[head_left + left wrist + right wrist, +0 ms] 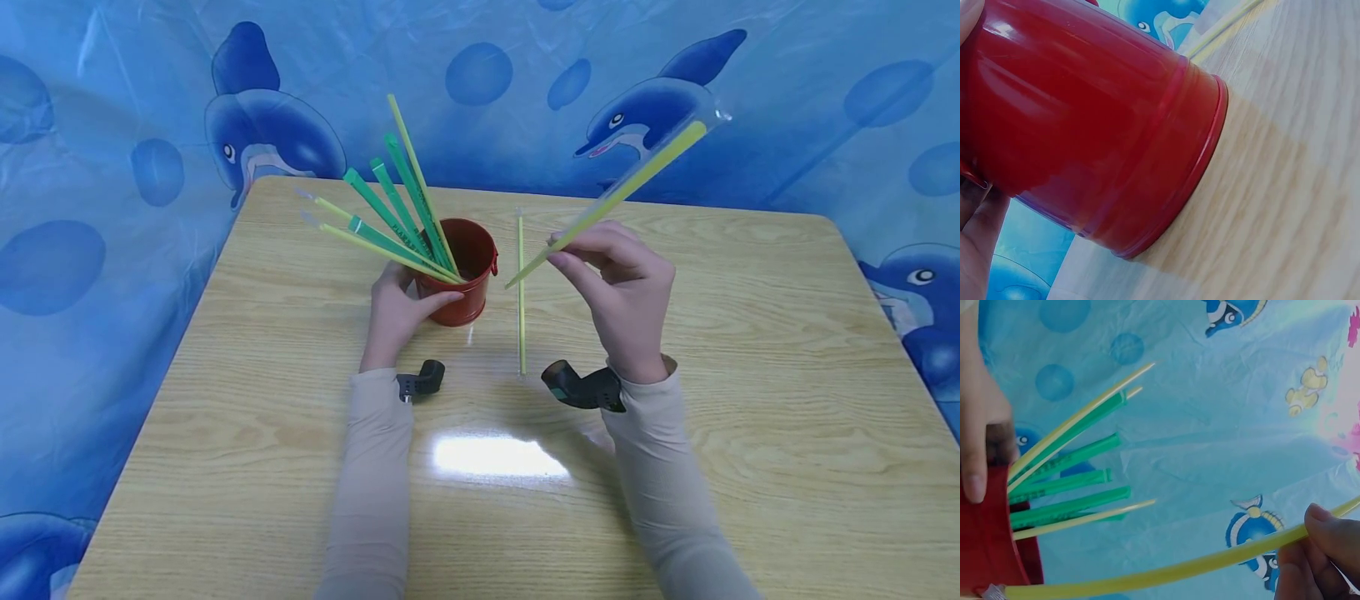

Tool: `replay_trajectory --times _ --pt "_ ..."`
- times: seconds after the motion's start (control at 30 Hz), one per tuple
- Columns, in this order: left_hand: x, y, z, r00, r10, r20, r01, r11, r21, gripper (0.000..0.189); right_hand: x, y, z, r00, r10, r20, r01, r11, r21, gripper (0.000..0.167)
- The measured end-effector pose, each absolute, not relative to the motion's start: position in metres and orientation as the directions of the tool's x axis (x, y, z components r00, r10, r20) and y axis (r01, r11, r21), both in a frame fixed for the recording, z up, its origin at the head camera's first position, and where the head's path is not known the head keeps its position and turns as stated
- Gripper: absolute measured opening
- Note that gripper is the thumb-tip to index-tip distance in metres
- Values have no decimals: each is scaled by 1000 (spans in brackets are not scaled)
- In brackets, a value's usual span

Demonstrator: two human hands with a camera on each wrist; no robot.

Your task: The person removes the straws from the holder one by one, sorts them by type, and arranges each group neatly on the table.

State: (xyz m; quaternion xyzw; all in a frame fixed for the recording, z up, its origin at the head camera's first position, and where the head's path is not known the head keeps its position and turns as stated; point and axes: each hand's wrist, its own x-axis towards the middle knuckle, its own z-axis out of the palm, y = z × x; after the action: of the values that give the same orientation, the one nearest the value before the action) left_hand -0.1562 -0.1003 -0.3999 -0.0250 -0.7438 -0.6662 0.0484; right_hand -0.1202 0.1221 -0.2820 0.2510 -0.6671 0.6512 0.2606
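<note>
In the head view my left hand grips a small red metal bucket, thumb along its near side. Several green paper-wrapped straws and a few thin yellow straws lean out of the bucket, mostly to the left. My right hand pinches a yellow straw in a clear wrapper, held slanting to the right of the bucket. The left wrist view shows the bucket's side and base close up. From the right wrist, the pinched straw crosses in front of the bucket's rim.
Another wrapped yellow straw lies on the wooden table between the hands. A blue sheet with dolphins hangs behind the table's far edge. A black camera is strapped at each wrist.
</note>
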Motion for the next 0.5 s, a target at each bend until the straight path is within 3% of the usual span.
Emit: replay_trajectory --times 0.23,0.5 --pt "-156 -100 -400 -995 -25 97 94 113 989 70 -126 135 -293 -800 -32 600 -600 98 -794 9" --pt "-157 -100 -400 -994 -20 103 100 114 988 70 -131 146 -302 -885 -41 463 -465 60 -883 6"
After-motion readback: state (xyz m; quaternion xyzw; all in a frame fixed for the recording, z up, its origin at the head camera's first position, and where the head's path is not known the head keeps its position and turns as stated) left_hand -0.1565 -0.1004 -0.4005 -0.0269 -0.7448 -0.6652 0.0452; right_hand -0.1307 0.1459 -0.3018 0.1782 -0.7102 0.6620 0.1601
